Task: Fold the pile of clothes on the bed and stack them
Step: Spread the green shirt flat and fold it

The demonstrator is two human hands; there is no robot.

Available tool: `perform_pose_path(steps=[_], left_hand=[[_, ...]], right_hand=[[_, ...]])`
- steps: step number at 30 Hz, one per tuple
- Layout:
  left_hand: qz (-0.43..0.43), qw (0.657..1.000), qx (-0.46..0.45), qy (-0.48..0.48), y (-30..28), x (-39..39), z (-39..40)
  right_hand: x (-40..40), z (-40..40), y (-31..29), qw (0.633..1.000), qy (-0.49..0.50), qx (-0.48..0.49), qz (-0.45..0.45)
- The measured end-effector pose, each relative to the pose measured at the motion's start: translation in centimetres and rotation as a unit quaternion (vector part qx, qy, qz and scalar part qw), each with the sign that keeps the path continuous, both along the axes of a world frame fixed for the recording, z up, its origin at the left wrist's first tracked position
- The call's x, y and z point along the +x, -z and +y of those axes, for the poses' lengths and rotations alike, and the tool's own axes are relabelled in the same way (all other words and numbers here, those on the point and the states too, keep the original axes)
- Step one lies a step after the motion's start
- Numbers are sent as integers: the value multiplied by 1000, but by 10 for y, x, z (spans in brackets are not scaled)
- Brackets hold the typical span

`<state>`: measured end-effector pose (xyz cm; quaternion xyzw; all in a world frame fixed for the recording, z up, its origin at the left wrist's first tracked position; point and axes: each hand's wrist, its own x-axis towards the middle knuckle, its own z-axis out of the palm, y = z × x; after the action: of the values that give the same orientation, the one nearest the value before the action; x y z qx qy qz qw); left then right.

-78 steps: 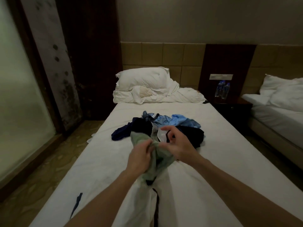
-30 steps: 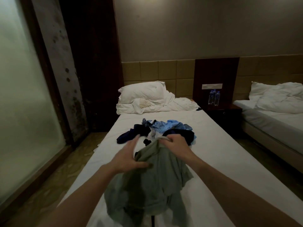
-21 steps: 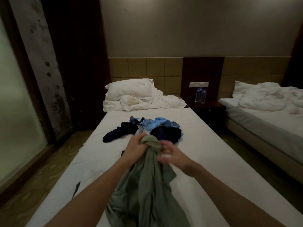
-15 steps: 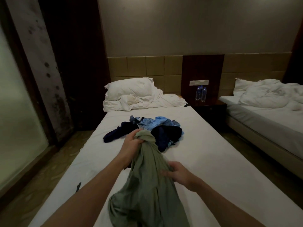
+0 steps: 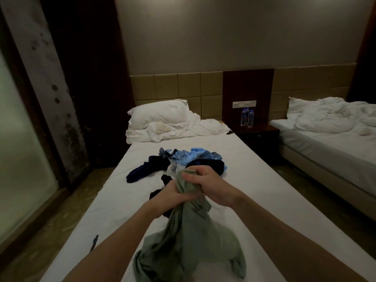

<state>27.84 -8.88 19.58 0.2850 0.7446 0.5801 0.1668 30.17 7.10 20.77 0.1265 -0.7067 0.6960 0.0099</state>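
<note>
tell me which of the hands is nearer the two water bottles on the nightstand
Right. The right hand grips the bunched green garment on the side towards the clear plastic water bottles; the left hand grips it lower, farther left.

Dim room, plain beige wall (image 5: 223, 33). Padded tan headboard panels (image 5: 177, 88) along the wall behind both beds. Dark wood panel (image 5: 248, 84) between them, carrying a white switch plate (image 5: 244, 104). Dark nightstand (image 5: 258, 135) below it, with water bottles (image 5: 247, 117) standing on top. Second bed (image 5: 325, 147) at right, with rumpled white bedding (image 5: 329, 117). Frosted glass pane (image 5: 18, 159) at left in a dark frame. Dark wooden door or panel (image 5: 87, 78) beside it. Mottled yellowish floor (image 5: 50, 224).
</note>
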Motion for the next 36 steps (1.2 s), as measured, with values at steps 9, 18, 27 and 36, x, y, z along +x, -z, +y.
perform_pose_path(steps=[9, 18, 27, 36], left_hand=[[-110, 961, 213, -135, 0, -13, -5], [-103, 941, 279, -159, -31, -16, -57], [-160, 909, 272, -273, 4, -30, -123], [62, 993, -96, -26, 5, -3, -70]], right_hand=[[0, 26, 63, 996, 23, 76, -36], [-3, 17, 104, 941, -50, 318, -105], [0, 26, 81, 972, 31, 234, 5], [-4, -19, 12, 965, 43, 176, 188]])
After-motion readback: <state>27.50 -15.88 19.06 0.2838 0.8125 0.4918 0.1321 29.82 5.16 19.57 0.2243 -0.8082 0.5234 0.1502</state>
